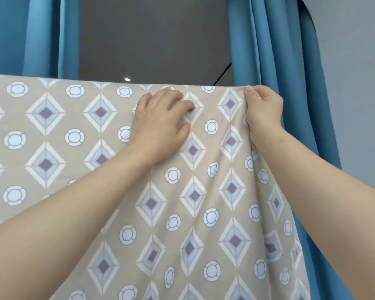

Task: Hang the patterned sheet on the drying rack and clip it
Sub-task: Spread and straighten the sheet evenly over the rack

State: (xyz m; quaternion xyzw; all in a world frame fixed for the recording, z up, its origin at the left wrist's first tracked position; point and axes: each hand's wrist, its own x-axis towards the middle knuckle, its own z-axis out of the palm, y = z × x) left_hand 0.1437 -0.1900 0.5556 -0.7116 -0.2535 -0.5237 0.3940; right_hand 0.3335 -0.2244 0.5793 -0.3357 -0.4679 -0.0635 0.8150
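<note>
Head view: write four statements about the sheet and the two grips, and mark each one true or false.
1. The beige patterned fabric sheet hangs in front of blue curtains. True.
2. The right grip pinches the sheet's top right corner. True.
3. The left grip hangs free, away from the sheet. False: its curled fingers hold the sheet just below the top edge.
4. A clip already fastens the sheet's top edge. False: no clip shows anywhere along the visible edge.
</note>
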